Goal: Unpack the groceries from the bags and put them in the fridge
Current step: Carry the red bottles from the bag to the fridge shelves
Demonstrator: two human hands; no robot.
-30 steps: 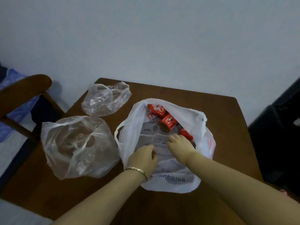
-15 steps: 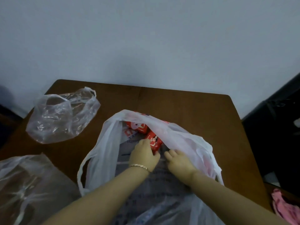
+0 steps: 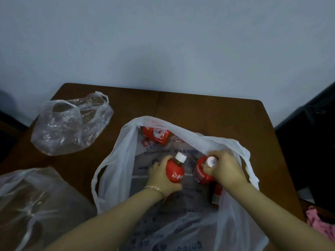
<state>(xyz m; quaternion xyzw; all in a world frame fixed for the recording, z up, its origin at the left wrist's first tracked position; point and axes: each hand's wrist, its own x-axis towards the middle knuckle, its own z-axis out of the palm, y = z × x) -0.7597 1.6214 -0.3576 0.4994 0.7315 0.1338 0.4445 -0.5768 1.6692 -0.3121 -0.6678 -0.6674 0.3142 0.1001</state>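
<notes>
Table (image 3: 208, 113), frame centre: left hand (image 3: 161, 180) now grips a red bottle (image 3: 175, 172), right hand (image 3: 227, 169) a second bottle (image 3: 200, 173), inside the white bag (image 3: 117, 160); lift-out can follow.

The table (image 3: 208, 113) stands against the wall (image 3: 163, 42) ahead of me. In its middle lies the carrier bag (image 3: 116, 160), and both my hands are inside it. My left hand (image 3: 161, 180) grips the left bottle (image 3: 175, 171). Just to its right, my right hand (image 3: 226, 169) grips the right bottle (image 3: 201, 173) near the top. The two bottles are near each other but apart. Behind them, at the bag's far end, lies a third bottle (image 3: 155, 135). A fourth bottle (image 3: 216, 194) lies beneath my right wrist, by the bag's right wall. Left of the carrier bag, the far bag (image 3: 70, 127) sits toward the table's back corner, and the near bag (image 3: 36, 205) sits in front of it. Right of the table stands a piece of furniture (image 3: 311, 151), with a cloth (image 3: 315, 220) in front of it.
</notes>
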